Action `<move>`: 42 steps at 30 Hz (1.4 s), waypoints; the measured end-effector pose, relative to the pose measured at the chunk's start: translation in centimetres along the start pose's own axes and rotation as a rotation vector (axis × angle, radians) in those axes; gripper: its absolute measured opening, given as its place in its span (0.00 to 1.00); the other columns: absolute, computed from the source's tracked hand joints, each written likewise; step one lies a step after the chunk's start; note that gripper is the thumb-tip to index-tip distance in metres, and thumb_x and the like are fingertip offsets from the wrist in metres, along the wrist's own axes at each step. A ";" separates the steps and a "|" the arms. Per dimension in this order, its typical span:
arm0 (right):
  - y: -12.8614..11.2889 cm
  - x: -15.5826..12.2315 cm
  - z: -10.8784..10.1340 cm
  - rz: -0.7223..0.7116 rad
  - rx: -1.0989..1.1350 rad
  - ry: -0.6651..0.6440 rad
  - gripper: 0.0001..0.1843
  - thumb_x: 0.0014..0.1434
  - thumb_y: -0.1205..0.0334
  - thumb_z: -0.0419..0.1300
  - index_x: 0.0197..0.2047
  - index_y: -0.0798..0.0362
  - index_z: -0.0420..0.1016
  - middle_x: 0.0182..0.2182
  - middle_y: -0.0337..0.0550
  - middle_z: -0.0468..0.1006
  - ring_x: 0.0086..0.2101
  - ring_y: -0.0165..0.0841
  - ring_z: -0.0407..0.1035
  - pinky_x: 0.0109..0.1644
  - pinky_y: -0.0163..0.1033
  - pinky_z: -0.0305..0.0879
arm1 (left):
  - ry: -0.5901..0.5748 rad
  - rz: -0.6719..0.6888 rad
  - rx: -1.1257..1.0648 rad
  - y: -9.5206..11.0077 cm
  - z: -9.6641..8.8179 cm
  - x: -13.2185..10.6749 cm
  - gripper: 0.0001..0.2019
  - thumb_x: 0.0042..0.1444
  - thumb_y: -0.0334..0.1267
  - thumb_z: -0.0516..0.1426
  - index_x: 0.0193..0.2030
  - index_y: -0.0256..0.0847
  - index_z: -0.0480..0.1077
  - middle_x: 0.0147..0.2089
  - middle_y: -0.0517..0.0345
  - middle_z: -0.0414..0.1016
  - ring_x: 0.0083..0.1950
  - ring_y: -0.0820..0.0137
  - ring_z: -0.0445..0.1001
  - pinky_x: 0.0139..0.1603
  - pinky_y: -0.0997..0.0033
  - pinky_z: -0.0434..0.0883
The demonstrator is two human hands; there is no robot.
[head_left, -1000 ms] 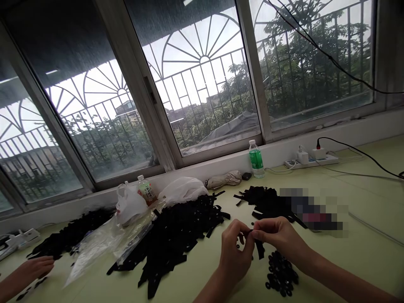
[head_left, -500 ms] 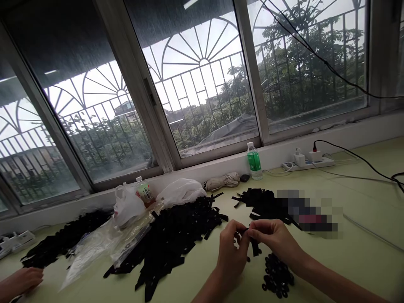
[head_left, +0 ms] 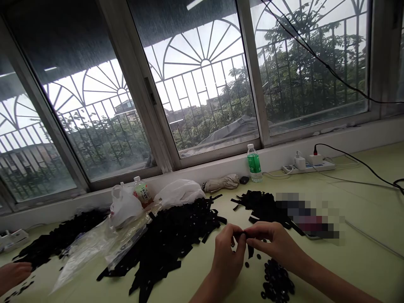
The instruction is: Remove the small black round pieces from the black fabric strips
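My left hand (head_left: 227,253) and my right hand (head_left: 275,244) meet fingertip to fingertip in front of me. Between them they pinch a black fabric strip (head_left: 250,252), whose short end hangs below the fingers. A small dark round piece seems to be at the left fingertips, though the fingers mostly cover it. Under my right wrist lies a heap of small black ring-shaped discs (head_left: 277,281), with a few loose ones between the heap and my hands. Left of my hands spreads a big pile of black strips (head_left: 176,229) dotted with small shiny spots.
Beyond my hands lies another pile of black strips (head_left: 257,201), beside a pixelated patch. Plastic bags (head_left: 126,207) and a drink bottle (head_left: 142,192) stand left; a green-labelled bottle (head_left: 254,163) and a power strip (head_left: 307,166) line the sill. Another person's hand (head_left: 14,275) is far left.
My fingers have shifted slightly left and turned the strip, so less of it hangs in sight. The other person's hand has moved left, showing small pieces on the table.
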State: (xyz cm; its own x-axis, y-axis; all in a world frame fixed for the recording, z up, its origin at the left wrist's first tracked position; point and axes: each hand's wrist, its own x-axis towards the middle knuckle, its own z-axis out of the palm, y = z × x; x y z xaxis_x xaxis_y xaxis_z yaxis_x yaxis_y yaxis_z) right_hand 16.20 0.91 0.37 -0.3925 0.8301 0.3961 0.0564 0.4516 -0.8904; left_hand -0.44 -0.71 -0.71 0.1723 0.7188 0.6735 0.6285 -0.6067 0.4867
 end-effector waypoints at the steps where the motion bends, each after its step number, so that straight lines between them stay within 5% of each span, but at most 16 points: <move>1: 0.0 0.0 0.0 0.001 -0.011 0.003 0.10 0.54 0.57 0.62 0.36 0.53 0.81 0.30 0.44 0.79 0.32 0.37 0.73 0.34 0.37 0.70 | 0.007 0.010 0.010 -0.1 0.1 -0.1 0.03 0.57 0.30 0.52 0.32 0.39 0.65 0.27 0.58 0.69 0.27 0.72 0.67 0.28 0.74 0.63; 17: -0.1 -0.6 0.6 -0.057 -0.195 0.029 0.06 0.52 0.60 0.64 0.34 0.50 0.79 0.29 0.41 0.79 0.29 0.34 0.72 0.33 0.34 0.68 | 0.070 0.318 0.050 -1.2 -0.2 -0.6 0.07 0.60 0.25 0.50 0.40 0.40 0.64 0.32 0.54 0.69 0.33 0.69 0.68 0.33 0.72 0.67; 31: 1.1 -0.4 0.1 -0.565 -0.326 0.091 0.09 0.60 0.71 0.57 0.37 0.52 0.77 0.31 0.43 0.80 0.30 0.30 0.73 0.33 0.31 0.68 | 0.121 0.478 0.072 -0.3 -0.8 -0.3 0.05 0.61 0.26 0.50 0.40 0.38 0.63 0.31 0.53 0.69 0.32 0.69 0.68 0.32 0.71 0.70; 42: 0.8 -0.7 0.1 -0.780 -0.464 0.174 0.08 0.60 0.72 0.55 0.39 0.52 0.73 0.29 0.44 0.77 0.28 0.31 0.71 0.31 0.35 0.68 | 0.095 0.537 0.014 -0.2 -1.0 -0.3 0.08 0.59 0.23 0.49 0.43 0.36 0.64 0.32 0.50 0.70 0.33 0.68 0.68 0.32 0.69 0.70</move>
State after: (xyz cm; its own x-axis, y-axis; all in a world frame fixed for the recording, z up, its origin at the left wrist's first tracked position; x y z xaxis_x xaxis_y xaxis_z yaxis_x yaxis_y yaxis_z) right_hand 16.40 0.68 -0.61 -0.3327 0.2559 0.9076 0.2106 0.9583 -0.1930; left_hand -1.37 -1.15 -0.37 0.4028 0.2752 0.8729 0.4817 -0.8747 0.0535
